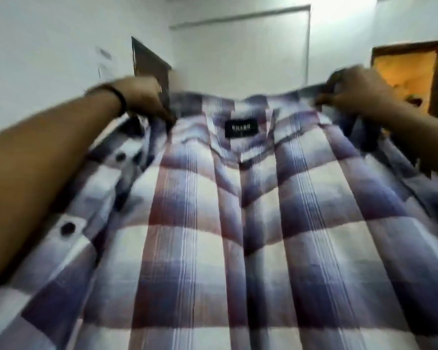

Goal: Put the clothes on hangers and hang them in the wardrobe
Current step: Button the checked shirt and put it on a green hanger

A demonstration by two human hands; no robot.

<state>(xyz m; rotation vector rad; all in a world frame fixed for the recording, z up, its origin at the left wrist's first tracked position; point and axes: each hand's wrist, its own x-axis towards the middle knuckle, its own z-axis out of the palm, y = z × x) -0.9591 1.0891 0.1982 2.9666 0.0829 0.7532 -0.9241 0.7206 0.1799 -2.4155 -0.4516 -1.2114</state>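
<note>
Plaid shirt [213,210] held up, spread wide before camera, label side facing. Left hand [144,97] pinches one shoulder, right hand [352,89] other. Fabric likely light, limp, sags between grips; shoulder seams best hold for hanger.
</note>
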